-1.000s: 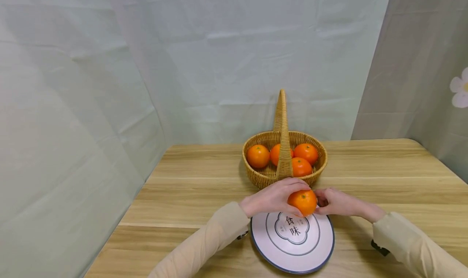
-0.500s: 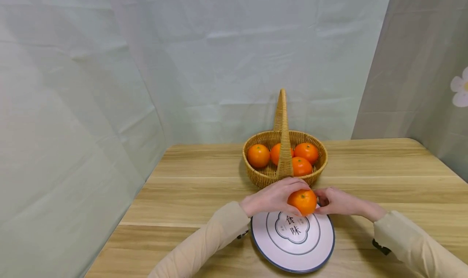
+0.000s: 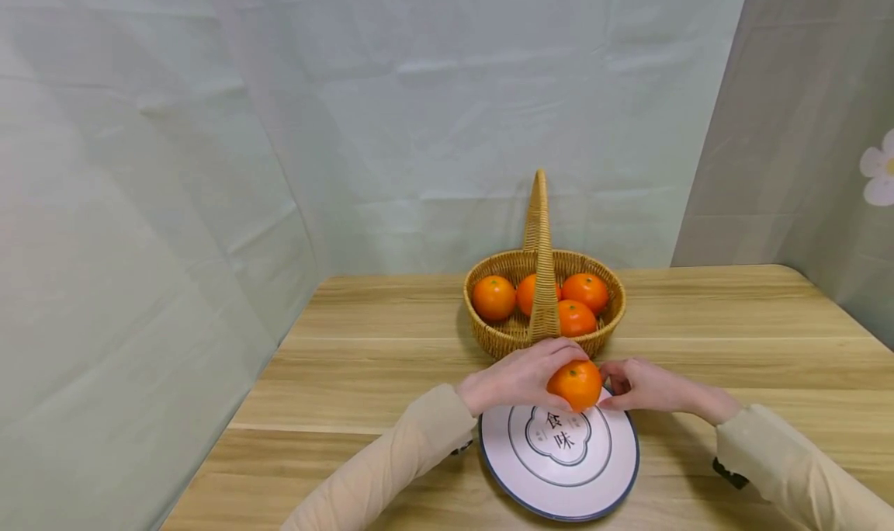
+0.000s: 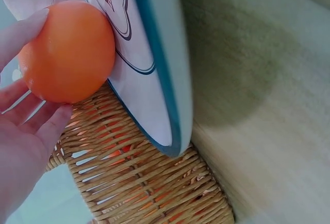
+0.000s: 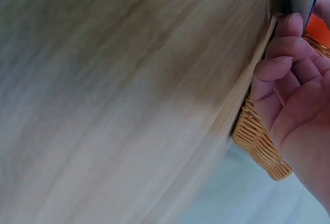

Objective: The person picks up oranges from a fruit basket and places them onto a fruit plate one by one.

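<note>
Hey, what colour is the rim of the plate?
Blue: the rim of the plate shows best in the left wrist view.

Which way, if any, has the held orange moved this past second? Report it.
Yes, slightly: in the head view, the held orange has shifted left against the basket.

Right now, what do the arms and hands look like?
The left sleeve and right sleeve are long, beige and creased. A small dark thing shows under each cuff, too unclear to name. Left hand and right hand wear no gloves.
</note>
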Demonstrator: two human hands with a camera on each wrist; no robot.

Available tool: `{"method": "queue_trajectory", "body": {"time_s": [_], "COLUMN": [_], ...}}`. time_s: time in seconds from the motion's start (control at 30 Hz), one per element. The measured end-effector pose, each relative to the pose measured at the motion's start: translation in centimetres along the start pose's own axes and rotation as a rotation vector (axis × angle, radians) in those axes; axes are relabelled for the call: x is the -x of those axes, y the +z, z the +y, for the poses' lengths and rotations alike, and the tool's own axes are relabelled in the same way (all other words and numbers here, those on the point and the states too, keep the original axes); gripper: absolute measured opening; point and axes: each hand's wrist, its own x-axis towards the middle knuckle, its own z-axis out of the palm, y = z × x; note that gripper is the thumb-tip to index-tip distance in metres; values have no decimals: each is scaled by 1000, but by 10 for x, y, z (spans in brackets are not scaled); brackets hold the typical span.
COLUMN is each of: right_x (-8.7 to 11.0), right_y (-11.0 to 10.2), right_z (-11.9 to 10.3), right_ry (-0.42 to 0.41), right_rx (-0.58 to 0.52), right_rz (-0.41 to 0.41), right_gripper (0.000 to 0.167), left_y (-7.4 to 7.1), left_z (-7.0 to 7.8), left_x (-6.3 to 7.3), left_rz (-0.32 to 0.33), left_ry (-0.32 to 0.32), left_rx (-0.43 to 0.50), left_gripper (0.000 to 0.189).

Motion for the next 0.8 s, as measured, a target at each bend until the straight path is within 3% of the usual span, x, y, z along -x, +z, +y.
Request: {"method": "queue_trajectory", "body": {"time_s": [0.47, 0.8], "right_x": [1, 1], "right_y": [0, 1], "right_z": [-1, -3], "right_ry": [-23, -21], "right_rx": [-13, -7], "right_rz": [8, 14], "right_gripper": [23, 23], "left_y": [-1, -2], "left_z": [4, 5], "left_x": [2, 2], "left_rz": [0, 2], "left_ry": [0, 7], "left_rx": [-79, -78], "left_gripper": [64, 62]}}
